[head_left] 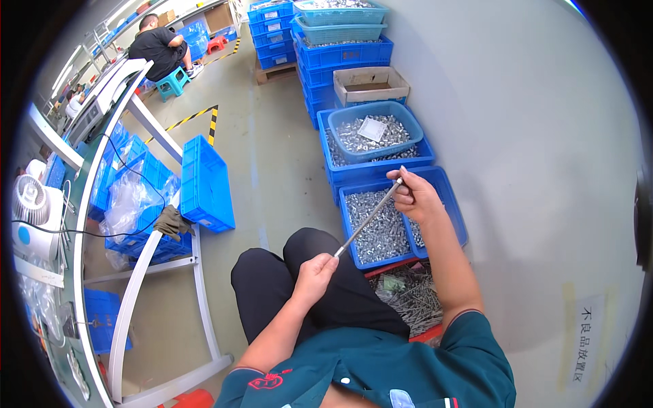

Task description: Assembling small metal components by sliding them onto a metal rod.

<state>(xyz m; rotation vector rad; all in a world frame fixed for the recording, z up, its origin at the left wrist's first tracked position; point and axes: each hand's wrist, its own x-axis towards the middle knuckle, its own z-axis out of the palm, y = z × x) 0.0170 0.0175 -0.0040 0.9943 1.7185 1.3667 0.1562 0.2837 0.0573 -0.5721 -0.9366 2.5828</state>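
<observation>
A thin grey metal rod point(368, 222) slants across in front of me, held between my two hands. My left hand point(315, 279) is closed round its lower end, above my lap. Higher up and farther right, my right hand point(416, 196) pinches the upper end, where a small silvery nut-like piece shows at the fingertips. Below that hand lie a blue bin point(343, 221) of small silvery metal parts and a second blue bin point(457, 216) beside it. Closer to me, a red crate point(428, 333) holds many thin metal rods.
Beyond the bins, a light-blue basket point(333, 129) of metal parts sits in a blue crate, with stacked crates point(320, 75) behind. On the left stands a workbench point(85, 272) with a white fan point(34, 204). A blue crate point(207, 187) rests by its frame. Someone point(160, 51) sits farther off.
</observation>
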